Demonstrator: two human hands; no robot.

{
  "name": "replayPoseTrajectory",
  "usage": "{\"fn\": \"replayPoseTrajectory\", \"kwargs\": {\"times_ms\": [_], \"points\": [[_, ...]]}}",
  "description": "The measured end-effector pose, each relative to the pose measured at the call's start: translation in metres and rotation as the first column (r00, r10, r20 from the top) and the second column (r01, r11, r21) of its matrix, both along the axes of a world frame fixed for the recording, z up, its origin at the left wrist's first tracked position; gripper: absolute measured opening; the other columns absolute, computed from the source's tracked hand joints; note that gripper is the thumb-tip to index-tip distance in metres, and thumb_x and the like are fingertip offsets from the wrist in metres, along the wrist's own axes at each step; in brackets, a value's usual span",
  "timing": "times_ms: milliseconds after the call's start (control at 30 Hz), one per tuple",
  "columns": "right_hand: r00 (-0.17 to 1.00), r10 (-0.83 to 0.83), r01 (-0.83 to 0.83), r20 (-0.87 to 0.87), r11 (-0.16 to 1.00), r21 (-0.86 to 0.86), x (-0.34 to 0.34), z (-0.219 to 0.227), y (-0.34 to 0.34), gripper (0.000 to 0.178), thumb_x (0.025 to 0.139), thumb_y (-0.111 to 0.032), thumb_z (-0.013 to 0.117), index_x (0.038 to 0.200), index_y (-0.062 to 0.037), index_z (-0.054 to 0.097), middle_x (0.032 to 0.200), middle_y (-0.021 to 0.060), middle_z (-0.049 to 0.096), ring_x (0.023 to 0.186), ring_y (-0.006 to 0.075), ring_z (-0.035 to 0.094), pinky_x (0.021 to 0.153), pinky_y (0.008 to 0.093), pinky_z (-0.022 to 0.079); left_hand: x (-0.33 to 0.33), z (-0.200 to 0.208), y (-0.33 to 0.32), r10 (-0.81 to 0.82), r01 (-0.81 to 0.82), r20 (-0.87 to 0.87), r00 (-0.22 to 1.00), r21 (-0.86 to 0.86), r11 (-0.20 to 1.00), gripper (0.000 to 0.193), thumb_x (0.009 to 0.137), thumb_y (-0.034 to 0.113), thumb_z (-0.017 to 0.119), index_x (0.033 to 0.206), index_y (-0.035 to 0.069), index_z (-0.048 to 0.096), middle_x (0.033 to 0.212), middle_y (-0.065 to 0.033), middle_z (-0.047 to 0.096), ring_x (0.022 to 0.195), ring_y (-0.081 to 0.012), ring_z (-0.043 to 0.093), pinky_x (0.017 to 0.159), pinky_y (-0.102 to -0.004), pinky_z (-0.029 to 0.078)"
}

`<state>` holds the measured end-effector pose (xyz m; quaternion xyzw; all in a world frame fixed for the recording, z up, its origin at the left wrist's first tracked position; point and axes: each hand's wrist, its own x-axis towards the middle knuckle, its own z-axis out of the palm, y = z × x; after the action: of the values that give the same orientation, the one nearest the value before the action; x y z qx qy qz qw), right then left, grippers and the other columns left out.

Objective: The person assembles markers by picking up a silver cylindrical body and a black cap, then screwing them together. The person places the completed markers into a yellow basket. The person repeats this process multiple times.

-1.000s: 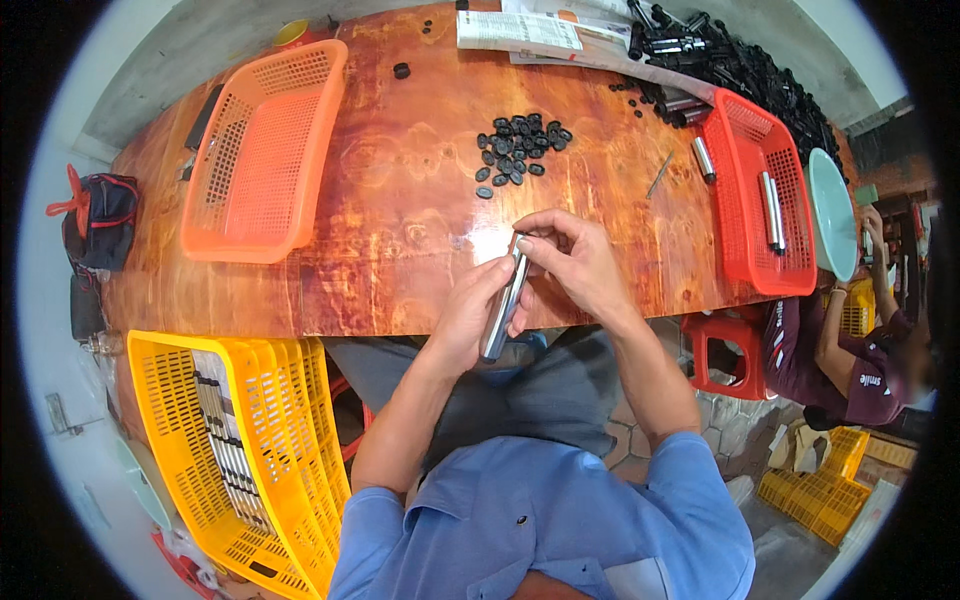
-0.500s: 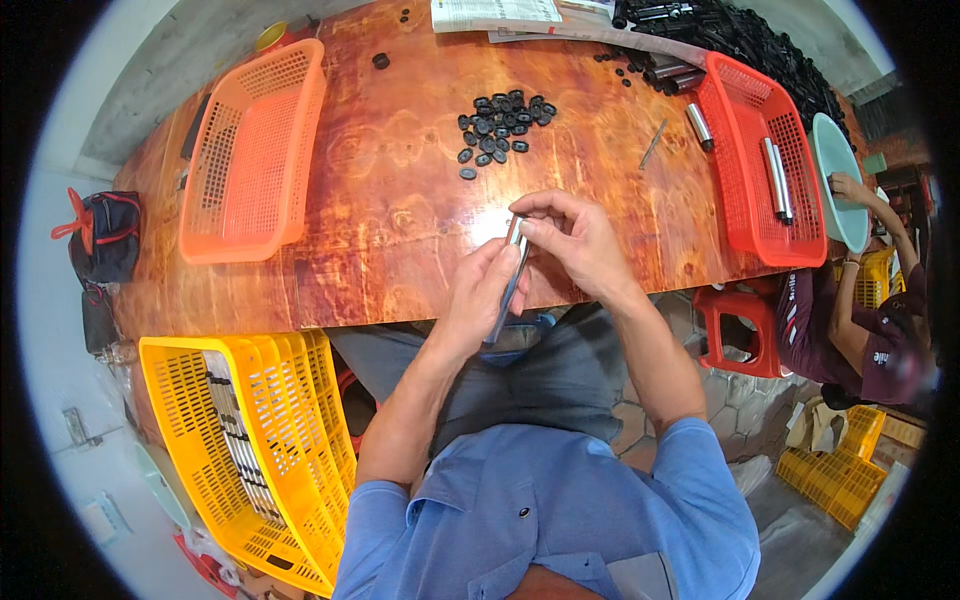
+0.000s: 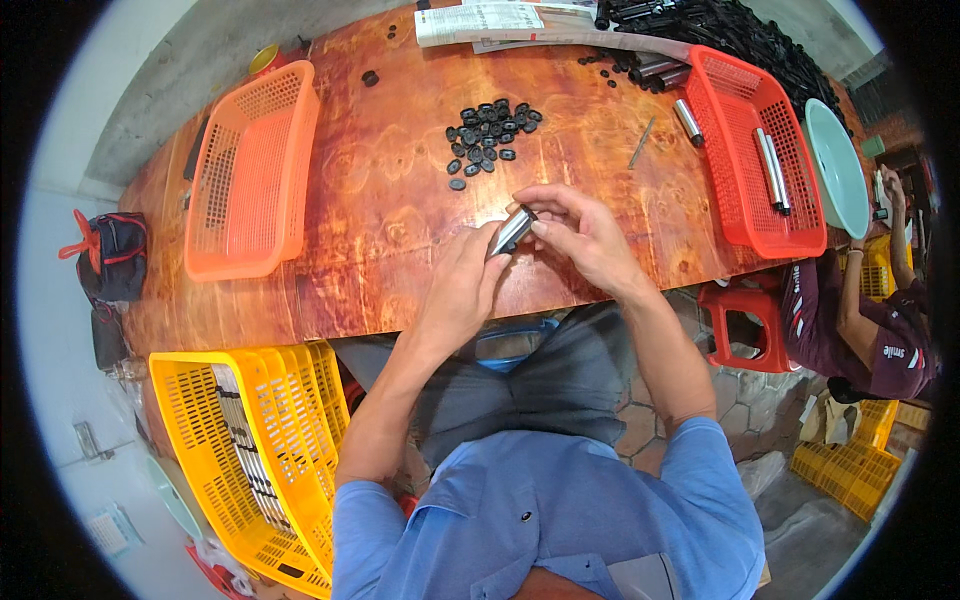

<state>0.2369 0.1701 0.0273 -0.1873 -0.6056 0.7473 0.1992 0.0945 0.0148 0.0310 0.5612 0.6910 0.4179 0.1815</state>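
Over the table's near edge, my left hand (image 3: 452,290) is closed around a short silver-and-black tube (image 3: 513,231), tilted with its upper end away from me. My right hand (image 3: 592,242) pinches the black end of that tube between thumb and fingers. Part of the tube is hidden by the left fingers. Beyond my hands lies a loose pile of small black oval end caps (image 3: 487,133), a few set slightly apart from the others.
An orange basket (image 3: 200,235) stands at left, a red basket (image 3: 722,170) with silver tubes (image 3: 772,172) at right. A thin metal rod (image 3: 641,143) lies nearby. Black parts (image 3: 740,50) heap at back right. Yellow crates (image 3: 265,400) sit lower left. A co-worker (image 3: 880,330) is beside a teal basin (image 3: 836,170).
The tube has swung from pointing down toward my lap to tilting up and away, its black end now showing. My left hand has shifted slightly left; the whole view has moved a little.
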Motion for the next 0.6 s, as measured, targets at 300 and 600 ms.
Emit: {"fn": "replayPoseTrajectory", "kwargs": {"times_ms": [300, 600], "points": [[0.952, -0.108, -0.022, 0.285, 0.909, 0.417, -0.008, -0.003, 0.022, 0.023, 0.094, -0.008, 0.063, 0.113, 0.004, 0.068, 0.089, 0.0053, 0.07, 0.082, 0.0106, 0.065, 0.071, 0.0261, 0.052, -0.014, -0.017, 0.019, -0.023, 0.026, -0.614, 0.789, -0.003, 1.0, 0.049, 0.082, 0.01, 0.075, 0.128, 0.002, 0.058, 0.102, -0.0131, 0.06, 0.095, -0.031, 0.06, 0.081, -0.0419, 0.049], [0.971, -0.117, 0.004, 0.211, 0.883, 0.47, 0.001, -0.007, 0.013, 0.02, 0.089, 0.0, 0.065, 0.109, 0.0035, 0.069, 0.102, 0.0094, 0.07, 0.092, 0.0157, 0.067, 0.081, 0.0299, 0.053, -0.004, -0.022, 0.017, 0.1, -0.02, -0.564, 0.82, 0.146, 0.989, 0.049, 0.079, 0.007, 0.079, 0.124, 0.001, 0.061, 0.106, -0.0135, 0.062, 0.092, -0.0301, 0.061, 0.08, -0.0399, 0.049]]}}
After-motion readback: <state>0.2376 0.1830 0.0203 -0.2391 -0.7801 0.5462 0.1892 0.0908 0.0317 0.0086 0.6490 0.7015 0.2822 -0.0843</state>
